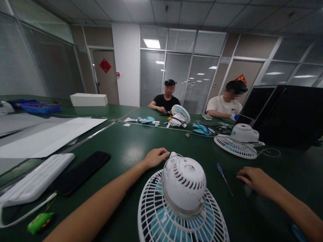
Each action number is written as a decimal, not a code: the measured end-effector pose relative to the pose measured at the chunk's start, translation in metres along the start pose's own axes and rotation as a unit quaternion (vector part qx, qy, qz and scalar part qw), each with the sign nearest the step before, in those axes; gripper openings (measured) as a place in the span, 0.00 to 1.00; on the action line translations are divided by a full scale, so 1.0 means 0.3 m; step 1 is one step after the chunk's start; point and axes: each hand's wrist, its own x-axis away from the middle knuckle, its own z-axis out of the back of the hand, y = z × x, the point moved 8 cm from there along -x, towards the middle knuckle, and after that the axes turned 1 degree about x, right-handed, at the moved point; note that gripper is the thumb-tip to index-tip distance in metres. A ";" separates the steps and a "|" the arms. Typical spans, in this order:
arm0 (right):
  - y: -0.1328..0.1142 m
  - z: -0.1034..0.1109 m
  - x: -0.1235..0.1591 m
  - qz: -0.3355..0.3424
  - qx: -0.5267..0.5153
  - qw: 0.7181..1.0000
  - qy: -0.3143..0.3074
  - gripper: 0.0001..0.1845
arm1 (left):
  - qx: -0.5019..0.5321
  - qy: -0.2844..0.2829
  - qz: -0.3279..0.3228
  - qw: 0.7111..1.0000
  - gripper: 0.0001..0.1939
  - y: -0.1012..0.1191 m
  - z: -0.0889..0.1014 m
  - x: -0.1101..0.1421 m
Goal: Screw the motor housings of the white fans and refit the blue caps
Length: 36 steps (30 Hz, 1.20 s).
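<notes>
A white electric fan [185, 181] lies face down in front of me, its motor housing on top and light blue blades showing through the grille. My left hand [155, 158] rests on the table at the fan's far left side. Its fingers are loosely bent, with the tips close to a small white part of the fan; whether they touch it is unclear. My right hand [256, 179] lies on the table to the right, fingers loosely stretched and holding nothing. Between that hand and the fan lies a screwdriver [221, 170] with a blue handle.
Another face-down fan [243, 134] sits back right, beside a large black case [290, 114]. Across the table are two people, a third fan [180, 116] and loose blue blades [202, 128]. At left are a black phone [83, 171], a white power bank [37, 178] and paper sheets [55, 136].
</notes>
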 end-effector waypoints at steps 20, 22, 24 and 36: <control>-0.545 0.426 0.033 0.094 -0.453 0.885 0.047 0.21 | 0.291 -0.107 -0.143 0.940 0.26 0.476 0.042 0.144; -0.706 0.486 0.055 0.179 -0.454 0.872 0.028 0.18 | 0.329 -0.137 -0.159 0.921 0.29 0.514 0.049 0.177; -0.841 0.525 0.079 0.256 -0.398 0.880 0.024 0.11 | 0.328 -0.180 -0.176 0.911 0.31 0.548 0.051 0.211; -0.936 0.522 0.081 0.336 -0.185 0.920 0.078 0.09 | 0.139 -0.202 -0.160 0.956 0.49 0.568 0.027 0.263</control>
